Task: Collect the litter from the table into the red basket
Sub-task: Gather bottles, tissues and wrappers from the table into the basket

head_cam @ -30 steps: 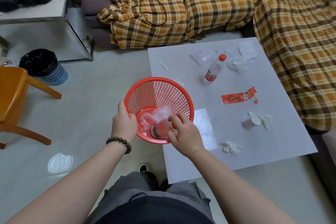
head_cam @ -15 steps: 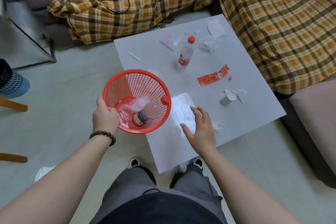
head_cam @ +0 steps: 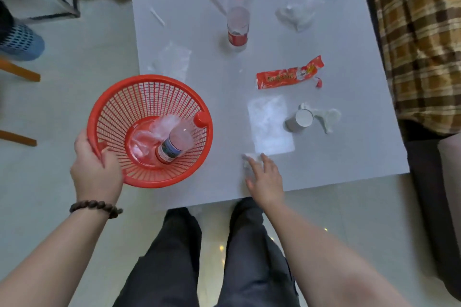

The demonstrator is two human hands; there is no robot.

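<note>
My left hand (head_cam: 96, 172) grips the near rim of the red basket (head_cam: 119, 97), held at the table's left edge. Inside it lie a plastic bottle (head_cam: 177, 143) with a red cap and clear plastic wrap (head_cam: 142, 143). My right hand (head_cam: 264, 177) rests on a crumpled white tissue (head_cam: 249, 161) near the table's front edge, fingers spread over it. On the white table (head_cam: 189, 182) lie a red snack wrapper (head_cam: 289, 76), a tipped paper cup (head_cam: 299, 121), an upright bottle (head_cam: 238, 21) and clear wrappers (head_cam: 296, 13).
A plaid sofa cover (head_cam: 419, 32) borders the table on the right. A blue bin (head_cam: 18, 40) and wooden chair legs (head_cam: 20, 72) stand on the floor at left. My legs (head_cam: 212, 257) are against the table's front edge. A flat clear bag (head_cam: 269, 124) lies mid-table.
My right hand left the basket after dropping the bottle in, then reached down onto the crumpled tissue. The view tilted down and closer to the table.
</note>
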